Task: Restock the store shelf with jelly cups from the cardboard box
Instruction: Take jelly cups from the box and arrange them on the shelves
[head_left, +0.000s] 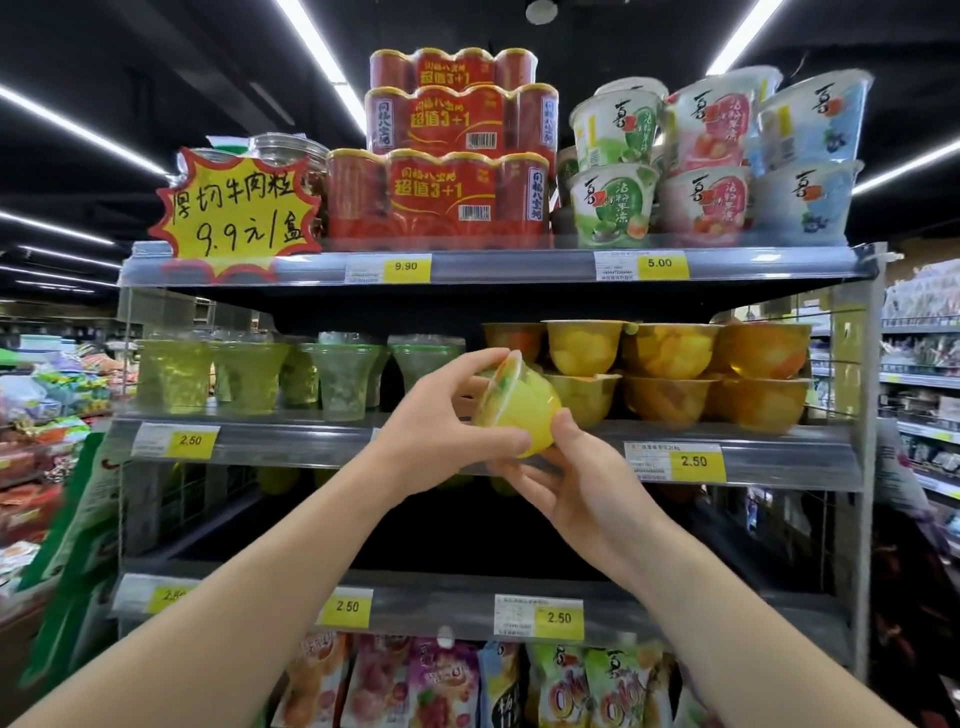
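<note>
— We see a yellow jelly cup (519, 410) with an orange patch near its lid. What do we have behind it?

— Orange and yellow fruit cups (670, 371) on the grey shelf (769, 452), and pale green cups (249, 374) to the left.

— Above, we count red can packs (447, 192) with yellow lettering and gold rims.

— Beside them we find white tubs (706, 156) with green, pink and blue patches and black characters.

— We note yellow price tags (693, 461) with dark digits, and a yellow starburst sign (236, 213) edged red, with black handwriting.

— Below, we see pouches (587, 686) in purple, pink, orange and green.
</note>
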